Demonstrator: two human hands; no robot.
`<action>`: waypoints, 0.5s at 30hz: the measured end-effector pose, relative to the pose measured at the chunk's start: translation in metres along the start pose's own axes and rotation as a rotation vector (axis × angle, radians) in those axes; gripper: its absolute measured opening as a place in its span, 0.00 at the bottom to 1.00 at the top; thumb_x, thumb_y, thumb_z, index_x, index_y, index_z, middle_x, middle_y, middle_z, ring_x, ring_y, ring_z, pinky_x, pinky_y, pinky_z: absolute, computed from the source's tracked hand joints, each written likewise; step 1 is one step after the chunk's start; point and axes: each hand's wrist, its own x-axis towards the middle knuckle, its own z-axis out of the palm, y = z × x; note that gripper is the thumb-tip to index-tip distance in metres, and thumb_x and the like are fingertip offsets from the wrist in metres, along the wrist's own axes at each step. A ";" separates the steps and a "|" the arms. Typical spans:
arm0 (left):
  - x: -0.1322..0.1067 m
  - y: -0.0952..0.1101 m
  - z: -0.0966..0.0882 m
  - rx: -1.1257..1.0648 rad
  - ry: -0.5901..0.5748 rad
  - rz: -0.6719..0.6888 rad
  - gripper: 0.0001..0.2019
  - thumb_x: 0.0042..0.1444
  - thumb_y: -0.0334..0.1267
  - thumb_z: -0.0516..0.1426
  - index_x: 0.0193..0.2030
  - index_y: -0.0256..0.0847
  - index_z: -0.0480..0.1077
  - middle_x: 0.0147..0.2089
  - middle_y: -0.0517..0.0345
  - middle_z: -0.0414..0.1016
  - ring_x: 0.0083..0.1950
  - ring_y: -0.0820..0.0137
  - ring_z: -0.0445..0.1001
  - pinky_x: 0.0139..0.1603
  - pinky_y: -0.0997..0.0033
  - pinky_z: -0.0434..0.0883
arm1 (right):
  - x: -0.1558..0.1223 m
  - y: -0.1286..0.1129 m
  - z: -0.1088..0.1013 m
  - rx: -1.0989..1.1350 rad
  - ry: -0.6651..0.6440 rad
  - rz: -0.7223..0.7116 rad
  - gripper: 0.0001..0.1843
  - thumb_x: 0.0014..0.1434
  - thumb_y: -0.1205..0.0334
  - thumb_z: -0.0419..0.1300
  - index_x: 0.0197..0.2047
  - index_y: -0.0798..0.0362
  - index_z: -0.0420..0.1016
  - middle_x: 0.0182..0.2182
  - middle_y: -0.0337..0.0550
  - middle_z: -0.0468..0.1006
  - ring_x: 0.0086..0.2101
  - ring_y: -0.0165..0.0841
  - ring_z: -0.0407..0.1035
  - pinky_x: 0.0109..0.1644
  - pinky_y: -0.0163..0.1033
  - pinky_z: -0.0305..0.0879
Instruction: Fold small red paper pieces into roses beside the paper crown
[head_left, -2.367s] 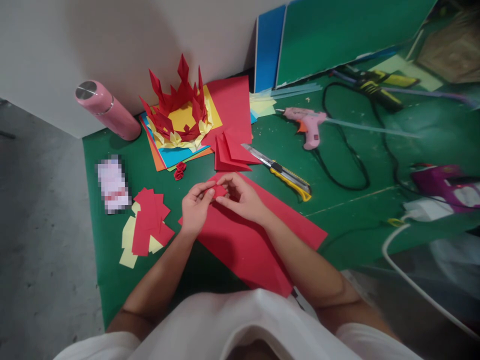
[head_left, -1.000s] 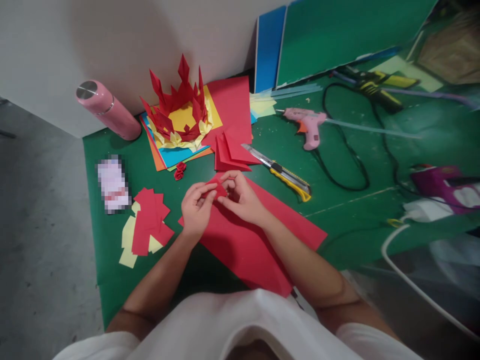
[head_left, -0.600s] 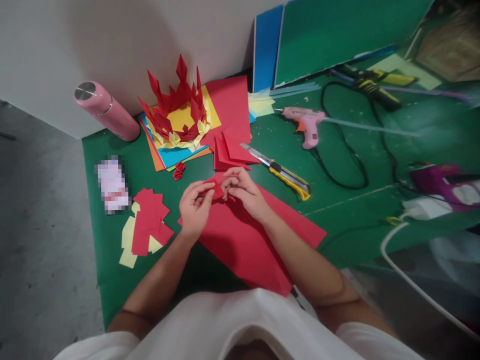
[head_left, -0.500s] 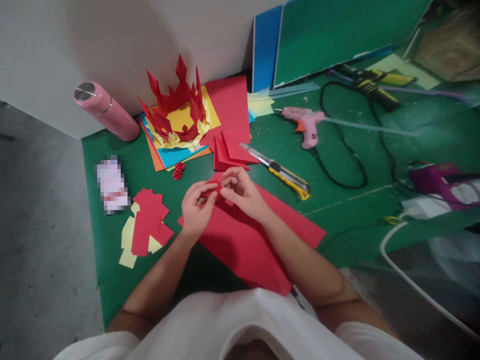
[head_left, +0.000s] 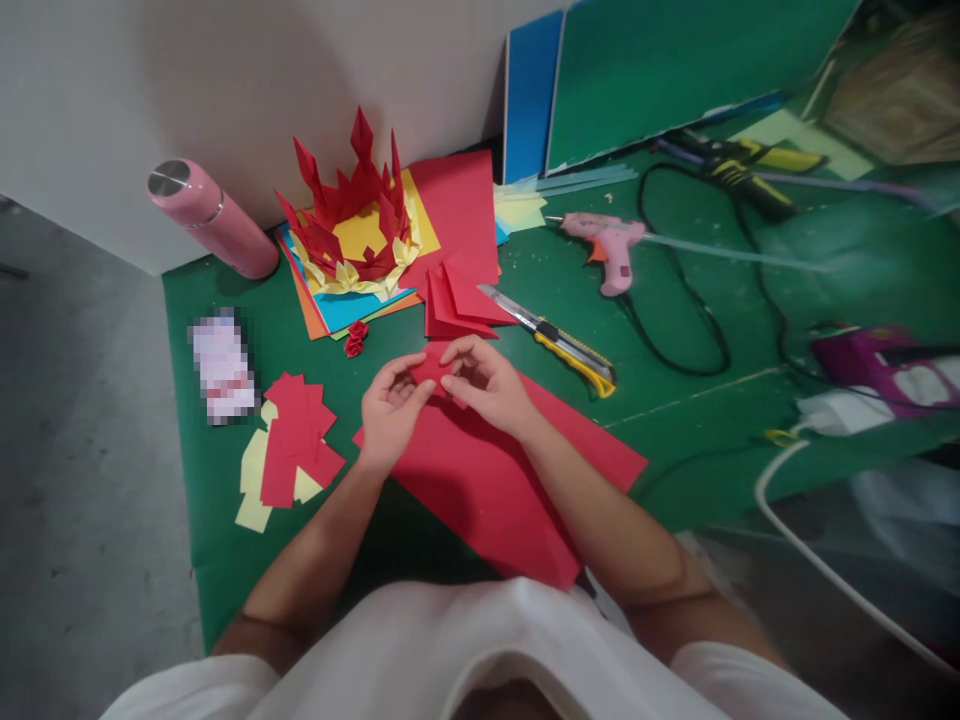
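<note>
A small piece of red paper [head_left: 436,366] is pinched between both hands, above a large red sheet [head_left: 480,470]. My left hand [head_left: 394,405] holds its left side between thumb and fingers. On the other side, my right hand [head_left: 484,385] grips it with curled fingers, which partly hide its folds. Just beyond the hands lie folded red papers [head_left: 457,305] and a yellow utility knife [head_left: 559,345] with its blade out. A small red paper rose [head_left: 356,338] rests to the left of them. Farther left is a pile of red and pale yellow paper pieces [head_left: 292,440].
A red and yellow paper crown [head_left: 360,215] sits on coloured sheets at the back, beside a pink bottle [head_left: 217,220]. At the left edge lies a phone [head_left: 223,368]. To the right are a pink glue gun [head_left: 611,245] with its cord and a purple box [head_left: 870,370].
My left fingers have opened slightly around the small red paper, so more of it shows. Both hands stay in nearly the same place; the view has shifted a little.
</note>
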 end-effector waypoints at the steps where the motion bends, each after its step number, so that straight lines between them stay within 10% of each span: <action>1: 0.000 0.001 0.000 0.008 0.015 -0.004 0.16 0.47 0.45 0.67 0.43 0.44 0.77 0.47 0.52 0.78 0.47 0.68 0.77 0.47 0.69 0.74 | 0.000 0.000 0.000 0.000 -0.002 -0.005 0.12 0.57 0.55 0.64 0.39 0.50 0.66 0.31 0.35 0.68 0.25 0.24 0.63 0.28 0.32 0.62; 15: 0.002 0.009 -0.005 0.233 -0.024 -0.035 0.13 0.56 0.47 0.60 0.40 0.42 0.79 0.46 0.50 0.81 0.54 0.62 0.75 0.56 0.60 0.71 | 0.004 -0.001 -0.014 -0.263 -0.013 -0.089 0.11 0.55 0.63 0.66 0.43 0.52 0.77 0.42 0.45 0.79 0.32 0.30 0.74 0.42 0.39 0.73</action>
